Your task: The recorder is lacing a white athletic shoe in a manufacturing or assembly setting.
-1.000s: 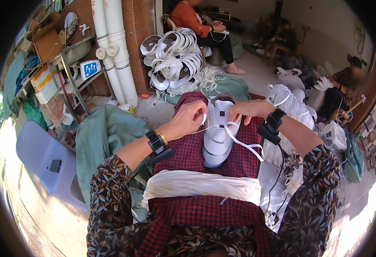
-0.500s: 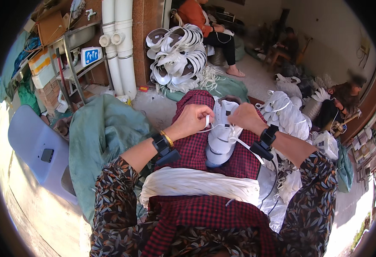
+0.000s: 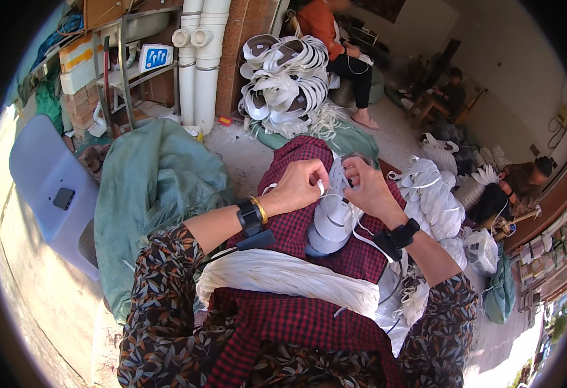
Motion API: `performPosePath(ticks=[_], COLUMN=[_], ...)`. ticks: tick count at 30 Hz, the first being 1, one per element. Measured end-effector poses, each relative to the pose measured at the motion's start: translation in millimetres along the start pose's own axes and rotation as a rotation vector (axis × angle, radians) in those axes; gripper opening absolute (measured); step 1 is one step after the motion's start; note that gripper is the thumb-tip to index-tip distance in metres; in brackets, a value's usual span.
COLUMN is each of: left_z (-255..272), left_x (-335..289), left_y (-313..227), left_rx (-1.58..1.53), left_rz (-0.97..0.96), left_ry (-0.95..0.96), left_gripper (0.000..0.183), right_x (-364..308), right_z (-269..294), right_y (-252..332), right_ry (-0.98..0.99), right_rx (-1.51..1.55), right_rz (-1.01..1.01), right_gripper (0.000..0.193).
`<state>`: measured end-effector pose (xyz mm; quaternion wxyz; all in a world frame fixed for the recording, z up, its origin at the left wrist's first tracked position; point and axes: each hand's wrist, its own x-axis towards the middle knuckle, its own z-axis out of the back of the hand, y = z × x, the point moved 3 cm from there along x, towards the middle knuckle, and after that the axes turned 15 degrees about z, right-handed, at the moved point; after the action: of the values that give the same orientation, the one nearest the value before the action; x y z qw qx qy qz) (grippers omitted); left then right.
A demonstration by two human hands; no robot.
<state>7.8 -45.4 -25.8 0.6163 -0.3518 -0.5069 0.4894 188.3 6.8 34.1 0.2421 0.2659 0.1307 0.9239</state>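
Note:
A white shoe upper [image 3: 332, 221] lies on the red checked cloth [image 3: 296, 233] over my lap. My left hand [image 3: 298, 185] pinches a white lace [image 3: 320, 188] at the shoe's top edge. My right hand [image 3: 369, 189] grips the same top edge from the other side, fingers closed on the shoe and the lace. A loose length of lace [image 3: 369, 240] trails down under my right wrist. A thick bundle of white laces [image 3: 283, 277] lies across my lap below the shoe.
A pile of white shoe uppers [image 3: 285, 84] sits ahead on the floor, more of them [image 3: 433, 200] to my right. A green tarp heap [image 3: 151, 187] and a grey plastic chair [image 3: 45, 187] with a phone stand left. Other people [image 3: 335, 45] sit behind.
My view has tilted, shifting the scene. Both hands have drawn closer together at the top of the shoe, and the shoe sits slightly higher on my lap.

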Motion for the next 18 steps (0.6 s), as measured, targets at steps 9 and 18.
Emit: performPosePath(ticks=[9, 18], left_z=[-13.0, -28.0], left_x=[-9.8, -11.9], left_y=[-3.8, -9.9], left_rx=[0.038, 0.254], left_rz=[-0.023, -0.207], left_ry=[-0.046, -0.157], left_gripper=[0.006, 0.012], right_x=[-2.4, -6.8], right_z=[-4.6, -8.3], right_y=[4.3, -7.0], right_ry=[0.116, 0.037], right_rx=[0.184, 0.301], right_rz=[-0.083, -0.078], right_gripper=[0.037, 0.038])
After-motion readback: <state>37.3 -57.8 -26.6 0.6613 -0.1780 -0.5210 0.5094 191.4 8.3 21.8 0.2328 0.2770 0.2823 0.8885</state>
